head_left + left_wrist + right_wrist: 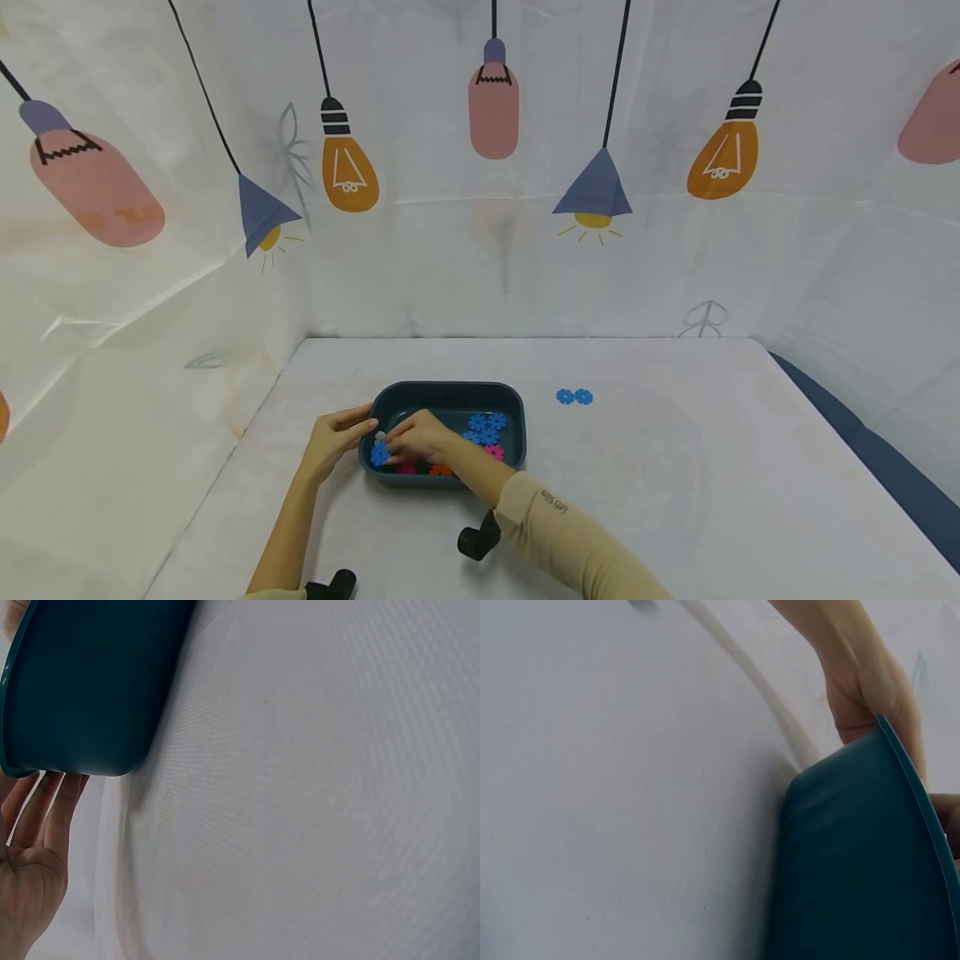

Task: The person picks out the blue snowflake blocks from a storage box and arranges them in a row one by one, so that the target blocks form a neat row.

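Where the left hand (pixel 336 435) touches the left end of a dark teal tray (pixel 450 482), its fingers reach out straight along the outer wall. Just beside it, inside the tray's left end, lie a blue flower-shaped piece (pixel 380 453) and a greyish piece (pixel 380 436). Right of these, the right hand (pixel 423 435) dips into the tray; whether it pinches anything, I cannot tell. Orange (pixel 440 470) and blue flower pieces (pixel 490 437) lie farther right inside. Dark lettering (pixel 554 501) on the right sleeve (pixel 581 537) seems to begin "Let"; the rest is too small. On the far tabletop (pixel 675 467), right of the tray, two blue flowers (pixel 583 397) sit side by side.
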The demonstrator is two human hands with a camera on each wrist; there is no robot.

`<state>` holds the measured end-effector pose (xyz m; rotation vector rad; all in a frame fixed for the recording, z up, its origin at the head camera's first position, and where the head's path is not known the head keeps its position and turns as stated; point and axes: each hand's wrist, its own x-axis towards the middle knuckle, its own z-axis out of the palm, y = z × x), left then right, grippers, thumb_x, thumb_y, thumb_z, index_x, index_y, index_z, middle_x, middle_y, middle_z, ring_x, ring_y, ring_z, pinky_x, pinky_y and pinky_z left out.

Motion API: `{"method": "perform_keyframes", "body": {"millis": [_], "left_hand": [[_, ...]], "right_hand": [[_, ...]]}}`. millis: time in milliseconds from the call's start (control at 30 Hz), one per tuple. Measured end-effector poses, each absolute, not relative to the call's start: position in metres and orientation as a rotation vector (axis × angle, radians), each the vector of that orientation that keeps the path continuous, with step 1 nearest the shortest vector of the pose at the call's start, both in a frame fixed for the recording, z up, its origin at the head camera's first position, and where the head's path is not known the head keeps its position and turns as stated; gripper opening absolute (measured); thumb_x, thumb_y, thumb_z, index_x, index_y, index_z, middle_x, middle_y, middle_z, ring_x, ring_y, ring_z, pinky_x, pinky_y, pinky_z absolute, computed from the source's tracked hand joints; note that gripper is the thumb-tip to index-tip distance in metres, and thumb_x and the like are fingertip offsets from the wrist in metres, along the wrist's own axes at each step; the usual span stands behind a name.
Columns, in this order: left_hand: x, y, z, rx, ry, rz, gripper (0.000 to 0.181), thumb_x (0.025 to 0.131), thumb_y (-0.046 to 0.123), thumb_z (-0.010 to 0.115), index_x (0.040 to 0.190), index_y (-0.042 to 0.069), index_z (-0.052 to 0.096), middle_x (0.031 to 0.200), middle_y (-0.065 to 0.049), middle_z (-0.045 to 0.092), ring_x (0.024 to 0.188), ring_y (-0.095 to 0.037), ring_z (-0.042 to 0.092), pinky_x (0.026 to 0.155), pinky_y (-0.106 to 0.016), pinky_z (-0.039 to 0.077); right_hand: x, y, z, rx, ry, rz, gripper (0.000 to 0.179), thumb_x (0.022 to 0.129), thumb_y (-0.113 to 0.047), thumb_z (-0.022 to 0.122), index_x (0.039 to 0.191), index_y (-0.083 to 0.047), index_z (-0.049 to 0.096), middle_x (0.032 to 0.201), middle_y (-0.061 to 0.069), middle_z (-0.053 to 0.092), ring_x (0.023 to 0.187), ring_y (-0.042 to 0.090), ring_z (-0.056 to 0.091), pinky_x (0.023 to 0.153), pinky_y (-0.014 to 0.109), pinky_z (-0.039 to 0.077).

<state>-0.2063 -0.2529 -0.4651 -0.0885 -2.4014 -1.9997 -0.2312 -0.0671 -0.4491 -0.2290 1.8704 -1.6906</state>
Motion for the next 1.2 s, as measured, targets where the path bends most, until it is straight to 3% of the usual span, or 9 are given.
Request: {"method": "perform_keyframes", "body": {"millis": [267,600,1000,1200], "left_hand": [[-0.208,-0.253,-0.466,-0.059,-2.414,-2.004,0.046,0.090,0.013,0.064,0.130,-0.006,0.052,0.131,-0.024,0.051,0.096,0.000,0.061,0.080,-0.025,0.053],[-0.208,-0.252,-0.466,-0.029,-2.405,-2.004,0.045,0.089,0.012,0.066,0.128,-0.005,0.054,0.128,-0.025,0.053,0.092,0.001,0.061,0.077,-0.022,0.052],[-0.207,-0.252,-0.464,-0.027,-2.422,-1.997,0.047,0.089,0.014,0.066,0.129,-0.006,0.053,0.129,-0.025,0.053,0.091,0.001,0.063,0.078,-0.024,0.054],[-0.207,-0.252,-0.465,-0.029,-2.394,-2.020,0.046,0.088,0.012,0.066,0.128,-0.006,0.054,0.128,-0.025,0.053,0.090,0.000,0.063,0.076,-0.023,0.054]], "right_hand": [[-0.235,-0.064,-0.450,-0.210,1.922,-1.721,0.015,0.081,0.008,0.065,0.095,0.009,0.071,0.082,0.013,0.069,0.065,0.020,0.069,0.066,0.031,0.057],[-0.240,-0.054,-0.448,-0.168,1.901,-1.836,0.018,0.083,0.006,0.064,0.101,0.009,0.068,0.096,0.013,0.064,0.076,0.026,0.069,0.073,0.034,0.056],[-0.258,-0.012,-0.443,-0.256,1.831,-1.971,0.026,0.086,0.003,0.064,0.109,0.014,0.063,0.100,0.017,0.067,0.065,0.009,0.064,0.077,0.034,0.055],[-0.264,0.009,-0.438,-0.251,1.868,-2.013,0.029,0.088,0.000,0.063,0.113,0.014,0.060,0.109,0.021,0.064,0.069,0.008,0.064,0.076,0.028,0.055]]}}
